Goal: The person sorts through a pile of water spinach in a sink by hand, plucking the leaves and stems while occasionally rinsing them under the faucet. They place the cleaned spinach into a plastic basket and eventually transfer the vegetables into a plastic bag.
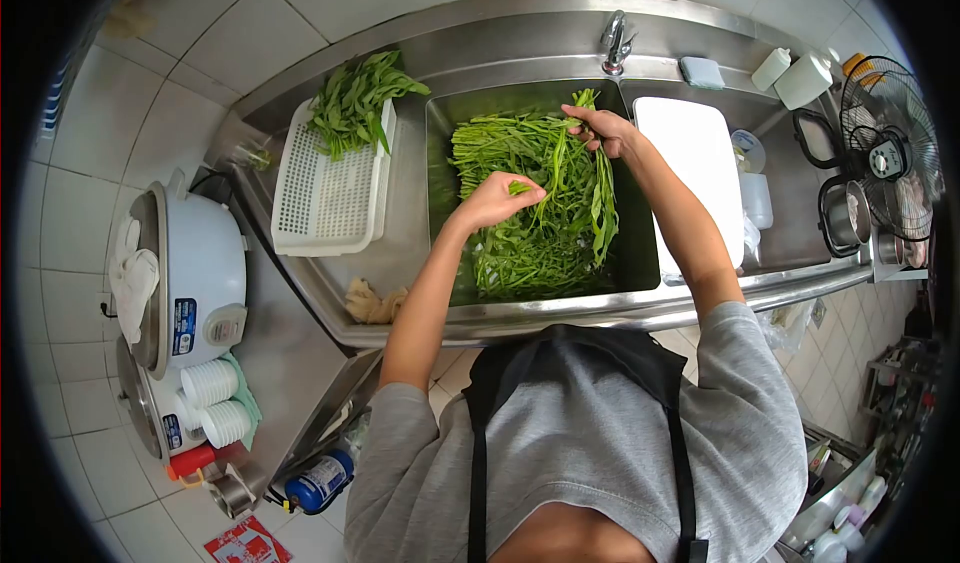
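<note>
Long green leafy stems (530, 253) fill the metal sink basin (440, 143). Over the left part of the pile, my left hand (500, 199) is closed with its fingers pinched on some green stems. My right hand (598, 130), at the basin's back right, grips a bunch of stems (600, 203) whose leafy ends hang down along the pile's right side. To the left of the basin, a white perforated basket (325, 198) holds more leafy greens (362, 103) at its back end.
A faucet (615, 43) rises behind the basin. A white board (690, 173) lies to its right, with containers and a fan (888, 153) farther right. A tan cloth (372, 301) lies at the front left edge. Rice cookers (200, 273) stand at far left.
</note>
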The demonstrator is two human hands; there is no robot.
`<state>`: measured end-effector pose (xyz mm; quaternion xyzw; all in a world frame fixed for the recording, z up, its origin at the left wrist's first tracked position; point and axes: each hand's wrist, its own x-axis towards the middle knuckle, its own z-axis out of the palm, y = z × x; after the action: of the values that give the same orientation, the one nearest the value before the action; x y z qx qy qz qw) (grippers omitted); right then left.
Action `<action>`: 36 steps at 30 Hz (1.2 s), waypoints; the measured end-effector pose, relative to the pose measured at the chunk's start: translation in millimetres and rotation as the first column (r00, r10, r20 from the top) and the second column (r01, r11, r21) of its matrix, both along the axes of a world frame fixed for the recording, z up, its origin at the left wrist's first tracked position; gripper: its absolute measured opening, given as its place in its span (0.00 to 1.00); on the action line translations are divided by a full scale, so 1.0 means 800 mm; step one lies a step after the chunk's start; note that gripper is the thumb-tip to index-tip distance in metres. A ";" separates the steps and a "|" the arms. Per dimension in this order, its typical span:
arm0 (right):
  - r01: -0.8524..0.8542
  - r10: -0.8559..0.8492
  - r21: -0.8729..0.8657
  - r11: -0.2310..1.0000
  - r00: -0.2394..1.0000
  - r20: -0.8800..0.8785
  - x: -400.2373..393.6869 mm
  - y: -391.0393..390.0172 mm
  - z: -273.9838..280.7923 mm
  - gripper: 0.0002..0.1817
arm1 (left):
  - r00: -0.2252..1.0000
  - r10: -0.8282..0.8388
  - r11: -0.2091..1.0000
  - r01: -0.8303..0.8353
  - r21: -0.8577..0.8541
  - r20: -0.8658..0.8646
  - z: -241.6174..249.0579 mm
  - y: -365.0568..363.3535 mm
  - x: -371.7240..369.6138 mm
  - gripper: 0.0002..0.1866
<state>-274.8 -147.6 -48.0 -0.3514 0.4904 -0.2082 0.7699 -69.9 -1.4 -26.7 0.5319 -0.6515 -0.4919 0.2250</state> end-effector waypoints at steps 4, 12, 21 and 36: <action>0.009 -0.008 0.034 0.999 1.000 -0.022 0.002 -0.005 -0.012 0.17 | 1.000 0.009 0.981 -0.009 0.196 0.002 0.016 -0.002 -0.002 0.18; 0.028 -0.030 0.093 0.995 0.999 0.021 0.011 -0.002 -0.024 0.14 | 0.986 0.099 0.965 -0.062 0.255 -0.137 0.003 -0.005 -0.010 0.19; 0.029 -0.033 0.101 0.994 0.999 0.036 0.013 0.001 -0.014 0.13 | 0.886 0.193 0.900 0.011 0.436 -0.421 0.007 0.006 0.001 0.18; 0.049 -0.054 0.057 0.997 0.995 0.079 0.010 -0.005 -0.009 0.16 | 0.902 0.144 0.924 0.025 0.382 -0.407 -0.013 0.020 0.006 0.12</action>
<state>-267.0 -151.3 -55.3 -0.3086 0.4734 -0.2285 0.7927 -65.1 14.8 -36.8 0.4643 -0.4621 -0.7054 0.2709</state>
